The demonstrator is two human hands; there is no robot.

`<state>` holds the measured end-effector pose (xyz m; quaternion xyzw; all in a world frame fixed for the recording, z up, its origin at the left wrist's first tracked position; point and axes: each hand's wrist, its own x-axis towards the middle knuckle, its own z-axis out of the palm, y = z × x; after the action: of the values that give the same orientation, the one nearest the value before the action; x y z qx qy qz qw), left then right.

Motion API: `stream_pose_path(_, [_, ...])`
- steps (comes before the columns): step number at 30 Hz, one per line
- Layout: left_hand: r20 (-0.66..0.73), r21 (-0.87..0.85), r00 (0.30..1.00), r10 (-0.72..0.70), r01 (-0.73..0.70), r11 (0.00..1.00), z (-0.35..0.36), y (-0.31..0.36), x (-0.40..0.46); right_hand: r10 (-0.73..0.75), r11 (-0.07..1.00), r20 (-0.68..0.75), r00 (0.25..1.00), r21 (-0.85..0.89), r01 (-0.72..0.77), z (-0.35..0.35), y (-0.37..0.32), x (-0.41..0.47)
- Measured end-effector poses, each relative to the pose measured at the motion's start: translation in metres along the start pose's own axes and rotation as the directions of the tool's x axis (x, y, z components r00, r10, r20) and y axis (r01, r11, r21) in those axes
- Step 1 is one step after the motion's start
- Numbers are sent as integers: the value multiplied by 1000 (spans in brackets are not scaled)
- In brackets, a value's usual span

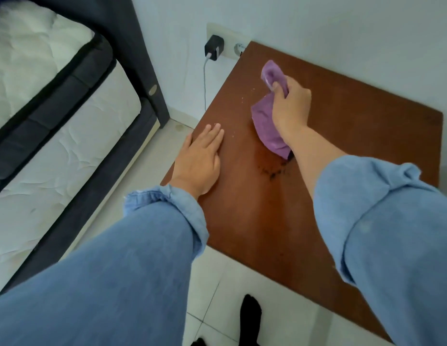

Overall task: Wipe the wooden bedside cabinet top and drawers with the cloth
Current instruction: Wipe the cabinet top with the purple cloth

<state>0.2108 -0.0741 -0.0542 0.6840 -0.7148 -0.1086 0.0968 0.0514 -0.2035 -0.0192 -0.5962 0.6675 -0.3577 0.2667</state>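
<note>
1. The right hand (290, 106) is clenching a purple cloth (268, 126), bunched in the fist, and is pressing its lower fold against the cabinet top (354, 136) near the centre. One end of the cloth is sticking up past the thumb on the far side; the rest is trailing down toward the near side.
2. The left hand (200, 158) is lying flat and released, grasping nothing, palm down on the left edge of the top. Judgement: it is bracing the body, or steadying the cabinet, while the other arm is working.
3. The top is showing reddish-brown wood with a darker, wet-looking patch and black specks (275, 171) just near of the cloth, plus pale crumbs (242, 98) to its left.
4. Judgement: top wiping is underway. The drawers are lying out of view.
5. A charger (213, 48) is sitting plugged in at the wall socket beyond the far-left corner.
</note>
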Motion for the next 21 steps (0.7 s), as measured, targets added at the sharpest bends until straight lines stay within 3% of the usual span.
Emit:
stream_pose_path(6, [-17, 5, 999, -47, 47, 999, 8, 1, 9, 25, 989, -18, 1000, -147, -28, 26, 0, 88])
stream_pose_path(14, [49, 0, 997, -62, 62, 998, 5, 2, 13, -171, 869, 120, 978, -450, 207, 61, 2, 154])
stream_pose_path(21, [41, -36, 996, -75, 77, 996, 6, 1, 13, -224, 815, 223, 949, -491, 308, 75, 0, 180])
